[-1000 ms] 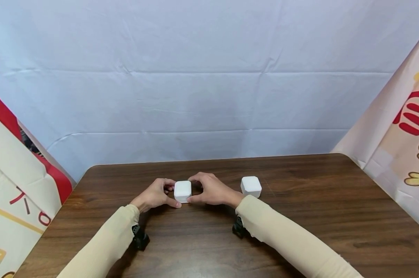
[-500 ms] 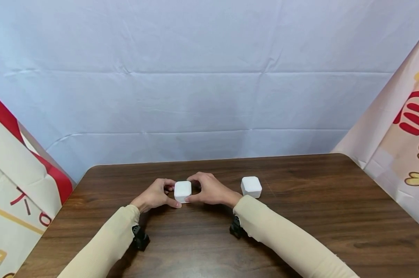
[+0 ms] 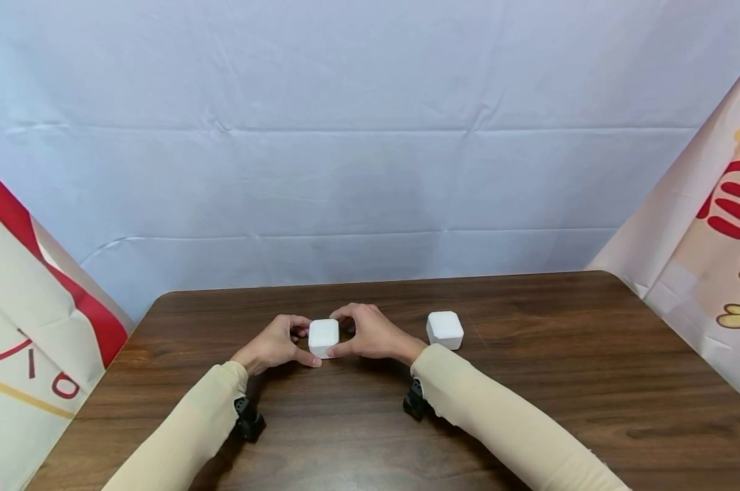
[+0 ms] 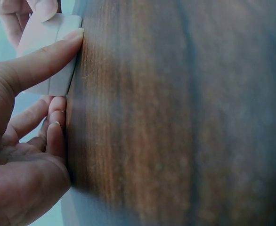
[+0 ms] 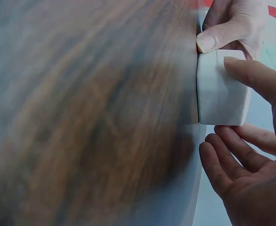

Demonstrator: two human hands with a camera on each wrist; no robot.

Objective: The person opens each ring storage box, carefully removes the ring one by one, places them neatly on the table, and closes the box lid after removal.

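Observation:
A small white box [image 3: 324,334] with rounded corners stands on the brown table, held between both hands. My left hand [image 3: 279,343] grips it from the left, the thumb low on its near side by the table. From the right, my right hand [image 3: 372,334] pinches it higher up, thumb on the near side and fingers behind. A seam runs round the box [image 5: 223,89] in the right wrist view, with the right thumb above it. The lid looks closed. What is inside cannot be seen. A second, similar white box [image 3: 445,330] stands to the right, just beyond the right wrist.
The wooden table [image 3: 529,354] reaches back to a pale cloth backdrop [image 3: 357,170]. Printed cloths hang at the left [image 3: 32,327] and right [image 3: 722,273] sides. Black wrist cameras sit under both cream sleeves [image 3: 191,423].
The right hand and forearm have shifted very slightly left, the thumb a little further onto the box. The left hand and both boxes stay in place on the table.

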